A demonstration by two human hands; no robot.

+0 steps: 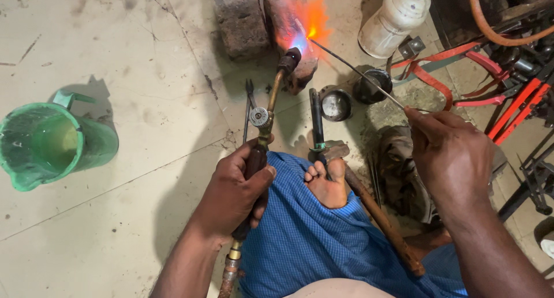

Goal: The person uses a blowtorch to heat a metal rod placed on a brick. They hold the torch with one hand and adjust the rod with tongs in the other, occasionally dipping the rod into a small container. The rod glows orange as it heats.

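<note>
Brazing on the floor. Left hand (234, 191) wrapped tight round the handle of the brass gas torch (266, 110), flame (303, 29) licking the workpiece set against the bricks (239, 21). Right hand (450, 153) pinches the thin filler rod (358, 73) between thumb and fingertips, its tip touching the glowing joint. A bare foot (329, 182) pins a wooden-handled tool (381, 220). Best to hold the flame on the joint, not the rod, and feed slowly. Green jug (52, 145) well apart, left.

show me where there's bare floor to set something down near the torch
Bare floor lies between the green jug and the bricks, and in front of the jug. It's crowded right of the torch: tins, white jar, red frame.
</note>
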